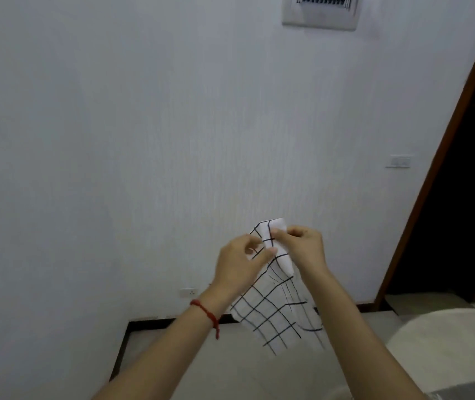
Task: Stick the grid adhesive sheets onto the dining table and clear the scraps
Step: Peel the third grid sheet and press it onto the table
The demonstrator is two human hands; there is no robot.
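A white adhesive sheet (273,319) with a black grid hangs in the air in front of the wall, held up at its top corner. My left hand (240,262) pinches the gridded layer at that corner. My right hand (302,245) pinches a plain white flap (283,256) there, which stands a little apart from the gridded layer. The rest of the sheet droops down between my forearms, rippled. A pale rounded table edge (446,350) shows at the lower right, below and to the right of the sheet.
A white wall fills the view, with a socket (189,292) low down, a light switch (399,161) at the right and a panel (321,11) at the top. A dark doorway (461,212) with a brown frame stands at the right. A red cord circles my left wrist.
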